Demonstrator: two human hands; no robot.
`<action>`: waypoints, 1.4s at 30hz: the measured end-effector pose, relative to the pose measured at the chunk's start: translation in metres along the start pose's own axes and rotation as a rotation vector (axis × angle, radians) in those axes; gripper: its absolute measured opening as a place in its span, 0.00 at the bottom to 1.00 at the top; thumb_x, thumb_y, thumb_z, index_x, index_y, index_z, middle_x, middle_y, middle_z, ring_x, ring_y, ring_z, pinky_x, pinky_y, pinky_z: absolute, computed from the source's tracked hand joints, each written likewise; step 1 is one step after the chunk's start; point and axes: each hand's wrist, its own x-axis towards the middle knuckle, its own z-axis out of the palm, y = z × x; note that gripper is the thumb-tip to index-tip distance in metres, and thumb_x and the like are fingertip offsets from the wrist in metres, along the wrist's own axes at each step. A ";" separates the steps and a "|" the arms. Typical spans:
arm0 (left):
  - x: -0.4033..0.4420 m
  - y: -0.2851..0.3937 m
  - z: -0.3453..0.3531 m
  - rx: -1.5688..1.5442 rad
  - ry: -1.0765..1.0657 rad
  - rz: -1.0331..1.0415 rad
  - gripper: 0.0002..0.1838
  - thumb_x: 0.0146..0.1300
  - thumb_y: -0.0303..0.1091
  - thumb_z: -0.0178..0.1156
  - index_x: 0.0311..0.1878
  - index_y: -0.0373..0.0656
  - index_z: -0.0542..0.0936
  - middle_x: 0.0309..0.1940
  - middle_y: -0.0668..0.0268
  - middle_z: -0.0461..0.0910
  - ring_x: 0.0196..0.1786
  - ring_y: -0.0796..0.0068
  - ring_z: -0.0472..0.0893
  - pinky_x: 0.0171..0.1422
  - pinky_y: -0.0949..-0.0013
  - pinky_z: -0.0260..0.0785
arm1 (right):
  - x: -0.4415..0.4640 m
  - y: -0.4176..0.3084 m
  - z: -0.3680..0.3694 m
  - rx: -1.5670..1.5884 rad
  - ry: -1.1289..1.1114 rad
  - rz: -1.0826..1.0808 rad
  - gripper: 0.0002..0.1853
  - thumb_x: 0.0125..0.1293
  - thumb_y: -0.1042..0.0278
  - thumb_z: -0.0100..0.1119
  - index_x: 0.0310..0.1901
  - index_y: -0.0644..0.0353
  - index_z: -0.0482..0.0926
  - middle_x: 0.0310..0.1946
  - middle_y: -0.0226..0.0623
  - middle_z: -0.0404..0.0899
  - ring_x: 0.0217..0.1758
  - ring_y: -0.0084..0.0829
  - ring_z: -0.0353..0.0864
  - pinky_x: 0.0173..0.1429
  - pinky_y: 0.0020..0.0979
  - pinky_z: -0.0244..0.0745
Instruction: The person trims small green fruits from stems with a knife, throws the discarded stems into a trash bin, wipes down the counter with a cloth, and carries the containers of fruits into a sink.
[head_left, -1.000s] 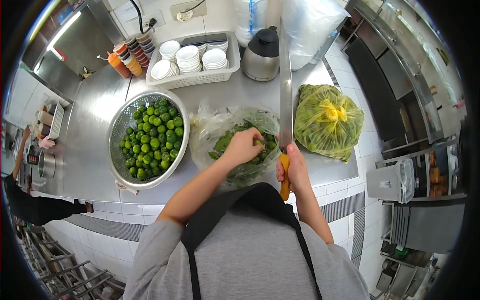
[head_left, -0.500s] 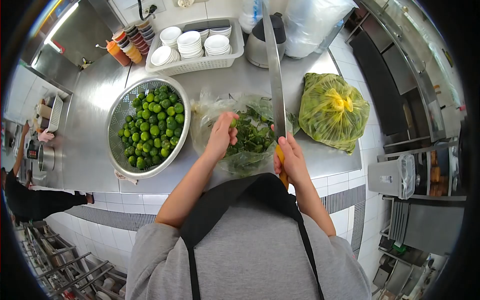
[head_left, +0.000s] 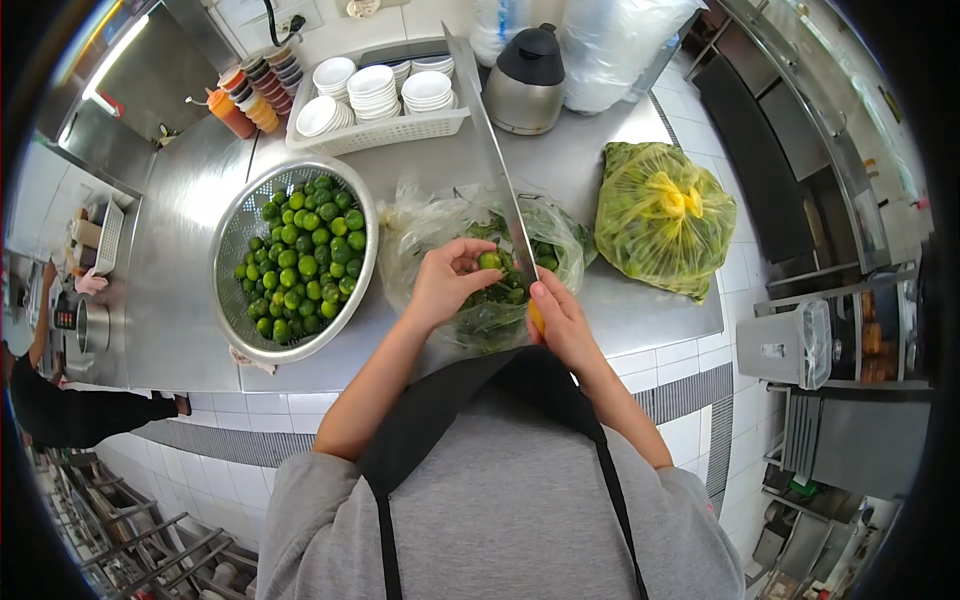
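My left hand (head_left: 447,283) pinches a small green lime (head_left: 490,260) above an open clear plastic bag (head_left: 410,235) holding green leaves and limes. My right hand (head_left: 562,318) grips the yellow handle of a long knife (head_left: 500,165), whose blade points up and leans left. The lower part of the blade is close beside the lime; whether they touch I cannot tell. To the left, a metal colander (head_left: 228,230) holds many green limes (head_left: 300,265). On the right lies a tied, see-through yellow-green bag (head_left: 660,225) with green contents.
A white basket (head_left: 390,133) of stacked white cups, sauce bottles (head_left: 230,113) and a steel jug (head_left: 525,100) stand along the back of the steel counter (head_left: 180,260). At the far left is a person in black (head_left: 80,405). A lidded container (head_left: 780,345) is at right.
My left hand has moved right with the lime, toward the knife. The knife has tilted further left, and my right hand has shifted slightly left with it.
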 end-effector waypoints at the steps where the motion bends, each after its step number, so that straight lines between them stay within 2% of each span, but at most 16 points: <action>1: -0.001 0.002 0.001 -0.172 -0.004 -0.021 0.20 0.56 0.21 0.57 0.54 0.38 0.71 0.40 0.67 0.76 0.36 0.82 0.76 0.38 0.79 0.69 | 0.000 0.001 0.000 -0.007 -0.003 -0.020 0.22 0.69 0.56 0.41 0.60 0.57 0.61 0.10 0.24 0.60 0.12 0.16 0.59 0.16 0.19 0.58; 2: -0.002 0.004 0.002 -0.344 -0.009 -0.041 0.20 0.56 0.21 0.56 0.54 0.38 0.71 0.40 0.66 0.77 0.39 0.81 0.76 0.40 0.79 0.70 | 0.000 0.003 0.000 -0.015 -0.006 -0.040 0.22 0.69 0.57 0.40 0.60 0.58 0.61 0.11 0.24 0.60 0.12 0.16 0.60 0.16 0.19 0.58; 5: -0.007 0.017 0.004 -0.504 0.014 -0.178 0.19 0.57 0.21 0.55 0.54 0.37 0.71 0.43 0.64 0.77 0.44 0.78 0.77 0.47 0.76 0.70 | 0.001 0.012 0.000 -0.027 -0.024 -0.105 0.23 0.69 0.56 0.38 0.62 0.57 0.59 0.11 0.24 0.60 0.12 0.16 0.60 0.16 0.20 0.58; 8: -0.005 0.020 0.007 -0.646 0.038 -0.145 0.19 0.58 0.20 0.54 0.54 0.35 0.70 0.45 0.62 0.76 0.45 0.75 0.77 0.50 0.73 0.70 | -0.001 0.008 0.004 -0.020 -0.028 -0.126 0.24 0.69 0.56 0.38 0.64 0.57 0.57 0.12 0.24 0.60 0.13 0.16 0.61 0.17 0.20 0.59; 11: -0.005 0.021 0.008 -0.696 0.045 -0.095 0.18 0.58 0.19 0.53 0.53 0.33 0.70 0.46 0.60 0.76 0.45 0.74 0.77 0.51 0.72 0.70 | -0.002 0.006 0.005 -0.037 -0.031 -0.131 0.25 0.69 0.55 0.38 0.65 0.56 0.56 0.12 0.23 0.60 0.13 0.16 0.61 0.17 0.21 0.60; 17: -0.003 0.017 0.011 -0.542 0.145 0.065 0.17 0.52 0.16 0.59 0.47 0.31 0.74 0.39 0.58 0.78 0.40 0.76 0.78 0.46 0.75 0.72 | -0.005 0.003 0.008 -0.061 -0.045 -0.154 0.26 0.69 0.54 0.38 0.65 0.55 0.55 0.13 0.23 0.59 0.14 0.16 0.61 0.20 0.20 0.60; 20: -0.003 0.018 0.011 -0.437 0.162 0.118 0.14 0.50 0.16 0.61 0.43 0.32 0.75 0.37 0.59 0.79 0.38 0.76 0.78 0.44 0.75 0.73 | -0.005 0.001 0.010 -0.072 -0.037 -0.142 0.26 0.69 0.54 0.38 0.65 0.55 0.55 0.13 0.23 0.59 0.15 0.15 0.61 0.21 0.19 0.60; 23: -0.005 0.019 0.009 -0.230 0.205 0.108 0.14 0.47 0.16 0.63 0.40 0.34 0.75 0.35 0.63 0.78 0.39 0.76 0.78 0.46 0.74 0.72 | -0.002 0.000 0.013 -0.073 -0.028 -0.124 0.26 0.69 0.52 0.36 0.65 0.54 0.56 0.13 0.24 0.60 0.14 0.16 0.61 0.20 0.19 0.59; 26: -0.007 0.011 0.015 -0.037 0.302 0.375 0.15 0.45 0.20 0.66 0.39 0.37 0.77 0.35 0.63 0.79 0.36 0.76 0.78 0.41 0.76 0.73 | 0.005 -0.005 0.016 -0.027 0.007 0.013 0.26 0.69 0.48 0.33 0.64 0.53 0.58 0.12 0.26 0.61 0.12 0.18 0.60 0.17 0.21 0.57; 29: -0.021 0.028 0.018 0.240 0.313 0.504 0.15 0.43 0.19 0.67 0.38 0.36 0.78 0.36 0.62 0.77 0.37 0.75 0.78 0.43 0.75 0.72 | 0.013 -0.012 0.018 0.058 -0.010 0.129 0.27 0.69 0.46 0.31 0.63 0.51 0.59 0.10 0.29 0.62 0.10 0.20 0.59 0.15 0.22 0.56; 32: -0.027 0.033 0.011 0.317 0.347 0.536 0.15 0.41 0.21 0.68 0.37 0.38 0.79 0.35 0.61 0.77 0.38 0.73 0.78 0.41 0.74 0.72 | 0.019 -0.012 0.018 0.149 -0.108 0.105 0.28 0.68 0.43 0.28 0.63 0.49 0.56 0.10 0.30 0.62 0.10 0.21 0.59 0.15 0.22 0.56; 34: -0.030 0.052 -0.009 0.551 0.520 0.602 0.16 0.41 0.23 0.67 0.38 0.39 0.79 0.35 0.60 0.78 0.39 0.67 0.78 0.43 0.69 0.71 | 0.016 -0.011 0.019 0.228 -0.152 0.036 0.28 0.68 0.42 0.27 0.64 0.48 0.54 0.10 0.30 0.62 0.10 0.21 0.59 0.15 0.22 0.56; 36: -0.027 0.065 -0.044 0.818 0.722 0.657 0.17 0.41 0.24 0.66 0.40 0.41 0.78 0.36 0.60 0.78 0.40 0.61 0.76 0.49 0.64 0.68 | 0.013 -0.014 0.013 0.077 -0.127 -0.042 0.32 0.65 0.36 0.22 0.64 0.48 0.51 0.09 0.31 0.60 0.08 0.23 0.58 0.14 0.23 0.57; 38: -0.029 0.085 -0.052 1.063 0.888 0.591 0.16 0.43 0.24 0.64 0.39 0.43 0.78 0.38 0.60 0.77 0.47 0.60 0.74 0.54 0.61 0.64 | 0.008 -0.011 0.001 0.005 -0.060 -0.075 0.33 0.65 0.35 0.19 0.64 0.47 0.51 0.09 0.31 0.59 0.07 0.24 0.58 0.13 0.23 0.57; 40: -0.022 0.067 -0.049 0.953 0.659 0.598 0.13 0.45 0.24 0.63 0.38 0.42 0.79 0.37 0.60 0.77 0.42 0.61 0.75 0.49 0.63 0.66 | 0.008 -0.005 -0.012 0.014 0.040 -0.071 0.32 0.66 0.36 0.20 0.64 0.47 0.51 0.09 0.31 0.59 0.08 0.23 0.57 0.13 0.22 0.57; 42: -0.011 0.045 -0.024 0.627 0.270 0.434 0.09 0.47 0.25 0.61 0.35 0.41 0.80 0.36 0.60 0.77 0.37 0.61 0.76 0.45 0.64 0.68 | 0.006 -0.008 -0.015 0.052 0.081 -0.062 0.29 0.67 0.39 0.22 0.62 0.47 0.54 0.09 0.30 0.59 0.08 0.22 0.57 0.13 0.22 0.57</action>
